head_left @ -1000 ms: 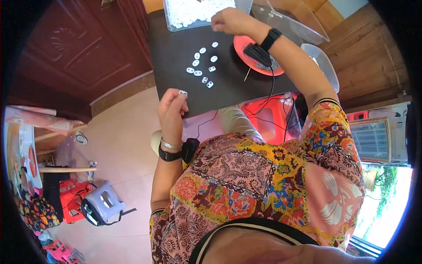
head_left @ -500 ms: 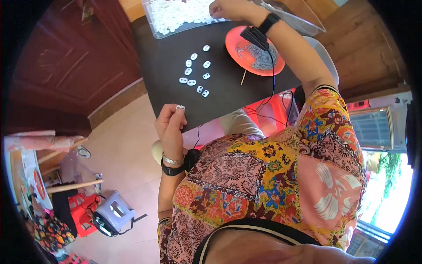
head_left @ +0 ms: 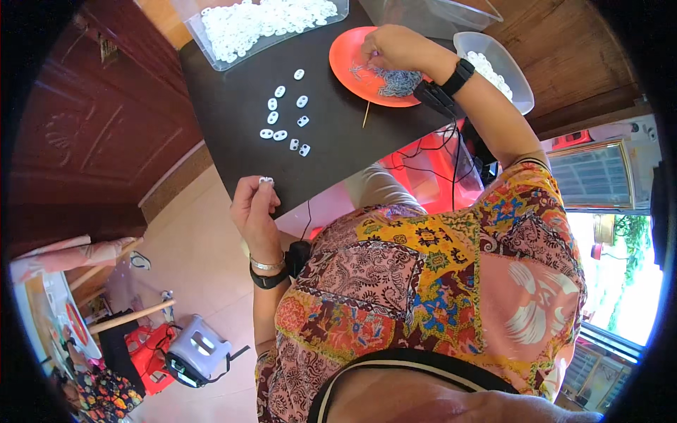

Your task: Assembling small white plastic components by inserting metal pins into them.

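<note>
My left hand [head_left: 255, 215] is at the near left edge of the dark table, its fingers pinching a small white plastic piece [head_left: 266, 180]. Over the orange-red plate [head_left: 343, 67] is my right hand [head_left: 405, 53], fingers drawn together at the plate's far side; what they hold, if anything, is too small to make out. A pile of thin grey metal bits [head_left: 400, 82], perhaps springs, lies on that plate beside my fingers. Several white two-holed plastic pieces [head_left: 273, 104] lie loosely in two lines on the table between my hands.
A clear bin [head_left: 218, 65] of white pieces stands at the far left of the table. Another clear tub [head_left: 523, 99] with white pieces is at the right. A thin wooden stick [head_left: 366, 115] pokes out from the plate. Black cables [head_left: 457, 151] hang by my right arm.
My right hand has come from the bin of white pieces to the orange-red plate. My left hand still pinches its white piece. The whole view has shifted slightly.
</note>
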Available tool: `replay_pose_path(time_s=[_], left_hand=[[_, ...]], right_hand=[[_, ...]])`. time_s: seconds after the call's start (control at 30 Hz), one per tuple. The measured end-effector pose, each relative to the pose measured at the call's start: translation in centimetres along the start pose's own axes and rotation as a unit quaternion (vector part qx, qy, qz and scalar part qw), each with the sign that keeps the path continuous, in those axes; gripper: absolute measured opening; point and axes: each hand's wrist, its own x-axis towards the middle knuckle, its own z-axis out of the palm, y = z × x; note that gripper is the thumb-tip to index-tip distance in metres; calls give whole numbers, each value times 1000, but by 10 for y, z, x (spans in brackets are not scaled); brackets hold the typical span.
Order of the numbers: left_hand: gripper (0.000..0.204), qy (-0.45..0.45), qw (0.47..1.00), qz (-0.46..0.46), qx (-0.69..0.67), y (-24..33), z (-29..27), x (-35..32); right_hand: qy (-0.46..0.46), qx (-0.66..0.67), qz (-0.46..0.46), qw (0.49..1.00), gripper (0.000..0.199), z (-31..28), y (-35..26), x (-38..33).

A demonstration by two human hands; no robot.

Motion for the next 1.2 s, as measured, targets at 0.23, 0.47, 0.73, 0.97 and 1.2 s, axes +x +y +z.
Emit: replay_pose_path(time_s=[0.23,0.47,0.73,0.97,1.2], left_hand=[[8,4,1000,10,15,3,-1,1],[10,19,999,-13,39,8,7,0],[10,1,999,24,-37,0,1,2],[8,5,997,51,-53,1,0,-1],[13,-84,993,79,-34,50,34,-11]], right_hand=[[-50,-17,65,996,12,13,-8,11],[-68,-96,63,991,12,25,-4,8],[185,118,60,974,18,-23,-17,-18],[226,328,10,917,14,-27,-44,-62],[175,500,27,848,17,-13,-109,-84]])
